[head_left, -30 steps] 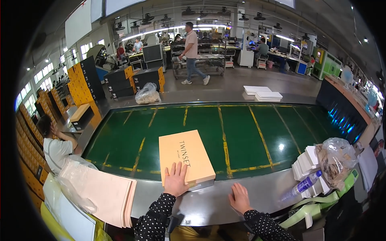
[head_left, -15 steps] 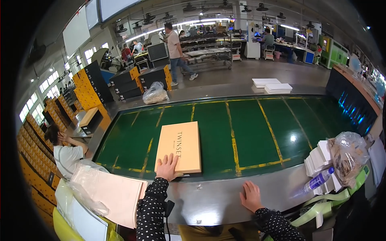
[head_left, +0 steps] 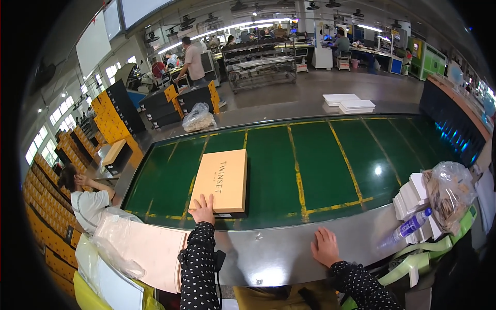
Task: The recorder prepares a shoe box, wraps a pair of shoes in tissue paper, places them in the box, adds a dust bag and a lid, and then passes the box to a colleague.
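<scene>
A flat box (head_left: 219, 178) with an orange-tan lid and a dark base lies on the green conveyor belt (head_left: 268, 170), dark print across its lid. My left hand (head_left: 202, 211) rests on its near left corner, fingers spread over the lid without gripping it. On the metal table edge (head_left: 279, 248) in front of the belt, my right hand (head_left: 325, 249) lies palm down and holds nothing. Both forearms wear dark sleeves with white dots.
Pinkish sheets (head_left: 139, 253) under clear plastic lie at the near left. At the right are white stacks (head_left: 411, 199), a bottle (head_left: 411, 225) and a plastic bag (head_left: 449, 194). Beyond the belt sit another bag (head_left: 199, 119) and white packs (head_left: 356, 105). A person (head_left: 88, 199) sits left.
The box has moved left along the belt, with my left hand still on its near corner. My right hand stays on the metal edge. A person in the background has walked further left.
</scene>
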The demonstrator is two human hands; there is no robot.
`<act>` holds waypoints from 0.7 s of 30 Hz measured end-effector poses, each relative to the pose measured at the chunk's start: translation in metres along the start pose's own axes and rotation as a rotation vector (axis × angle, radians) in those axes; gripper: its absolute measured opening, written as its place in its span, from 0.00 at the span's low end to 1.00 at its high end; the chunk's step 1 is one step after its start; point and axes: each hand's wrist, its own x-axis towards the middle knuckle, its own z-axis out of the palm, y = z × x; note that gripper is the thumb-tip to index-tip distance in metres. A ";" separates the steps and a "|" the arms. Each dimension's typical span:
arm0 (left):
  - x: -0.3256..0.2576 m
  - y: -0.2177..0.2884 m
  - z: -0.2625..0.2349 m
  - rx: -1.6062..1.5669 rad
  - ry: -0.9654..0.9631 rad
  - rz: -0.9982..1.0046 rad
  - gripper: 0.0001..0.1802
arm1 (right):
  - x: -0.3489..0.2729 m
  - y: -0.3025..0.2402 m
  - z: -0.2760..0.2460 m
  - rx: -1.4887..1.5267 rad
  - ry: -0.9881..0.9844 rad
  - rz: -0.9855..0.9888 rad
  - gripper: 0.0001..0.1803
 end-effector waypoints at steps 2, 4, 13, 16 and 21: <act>-0.002 0.008 -0.008 0.004 -0.038 0.001 0.47 | -0.003 0.002 0.003 -0.029 -0.012 -0.009 0.25; -0.020 0.015 -0.015 -0.102 0.060 0.130 0.51 | -0.006 0.004 0.003 -0.028 0.001 0.005 0.25; -0.087 0.063 -0.034 -0.379 0.154 0.262 0.53 | -0.006 0.007 0.006 -0.052 -0.023 -0.005 0.24; -0.091 0.067 -0.038 -0.347 0.126 0.247 0.55 | -0.006 0.006 0.005 -0.046 -0.017 0.001 0.24; -0.096 0.064 -0.028 -0.415 0.144 0.225 0.54 | -0.005 0.004 0.005 -0.063 -0.011 -0.013 0.24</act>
